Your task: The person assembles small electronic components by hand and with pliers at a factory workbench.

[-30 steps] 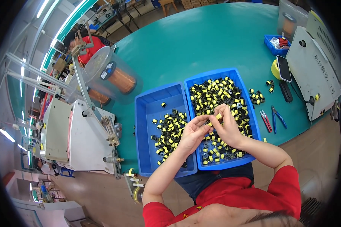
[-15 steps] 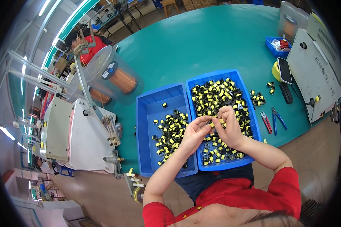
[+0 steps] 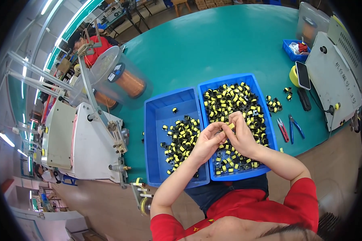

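My left hand (image 3: 208, 141) and my right hand (image 3: 242, 138) meet over the right blue bin (image 3: 272, 140). Between their fingertips is a small coil (image 3: 231, 126) wrapped in yellow tape, partly covered by the fingers. Both hands are closed in a pinch on it. Below them, that bin holds a deep heap of black coils with yellow tape (image 3: 229, 100). The left blue bin (image 3: 157, 112) stands against it, with a smaller pile of similar coils (image 3: 183, 140) toward its right side.
Right of the bins lie loose coils (image 3: 274, 105), red-handled snips (image 3: 282, 129) and blue-handled pliers (image 3: 297, 127). Beyond are a phone (image 3: 303, 75), a small blue basket (image 3: 287, 50) and a grey machine (image 3: 334, 76). A winding machine (image 3: 94, 144) and a copper wire spool (image 3: 130, 83) stand left; a person in red (image 3: 98, 50) sits behind.
The fingers have shifted slightly around the coil, and more of its yellow tape shows between them. The bins and tools stay as they were.
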{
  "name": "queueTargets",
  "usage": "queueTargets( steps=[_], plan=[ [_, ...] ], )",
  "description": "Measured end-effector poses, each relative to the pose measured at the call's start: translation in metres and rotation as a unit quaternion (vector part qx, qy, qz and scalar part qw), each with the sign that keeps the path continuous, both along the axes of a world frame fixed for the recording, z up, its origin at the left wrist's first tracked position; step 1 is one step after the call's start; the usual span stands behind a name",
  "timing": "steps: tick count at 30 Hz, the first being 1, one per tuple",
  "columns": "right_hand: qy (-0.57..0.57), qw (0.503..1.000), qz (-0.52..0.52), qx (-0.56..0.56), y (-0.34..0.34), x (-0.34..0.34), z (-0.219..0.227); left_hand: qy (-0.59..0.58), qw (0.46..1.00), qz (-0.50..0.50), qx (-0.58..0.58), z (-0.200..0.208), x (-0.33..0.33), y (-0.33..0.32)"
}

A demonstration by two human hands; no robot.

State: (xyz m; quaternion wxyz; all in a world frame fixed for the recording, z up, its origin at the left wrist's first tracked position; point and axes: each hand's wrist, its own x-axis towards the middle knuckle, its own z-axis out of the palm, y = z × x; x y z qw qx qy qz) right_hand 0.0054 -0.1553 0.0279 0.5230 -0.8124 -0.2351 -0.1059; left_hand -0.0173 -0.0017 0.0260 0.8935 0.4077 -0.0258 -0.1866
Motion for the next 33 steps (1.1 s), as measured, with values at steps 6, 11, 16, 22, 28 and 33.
queueTargets(
  steps=[6, 11, 16, 22, 28, 33],
  plan=[
    [-0.104, 0.994, 0.016, 0.016, -0.004, 0.002, 0.002, 0.02, 1.0, 0.005, 0.023, 0.007, 0.001, -0.001],
    [-0.039, 0.998, 0.018, 0.034, -0.003, 0.001, 0.004, 0.023, 1.0, -0.008, -0.001, 0.003, 0.001, 0.004],
    [0.047, 0.997, 0.046, 0.05, -0.001, 0.001, 0.006, 0.008, 0.999, -0.023, -0.021, 0.005, 0.0, 0.005],
    [0.096, 0.991, 0.062, 0.065, -0.002, 0.002, 0.004, 0.007, 1.0, 0.0, -0.006, 0.006, 0.0, -0.001],
    [0.073, 0.99, 0.086, 0.087, -0.007, 0.005, 0.014, 0.013, 0.999, -0.02, -0.043, -0.004, 0.006, 0.008],
    [0.118, 0.978, 0.108, 0.134, -0.008, 0.005, 0.013, 0.002, 0.999, -0.036, -0.035, 0.0, 0.007, 0.012]
  ],
)
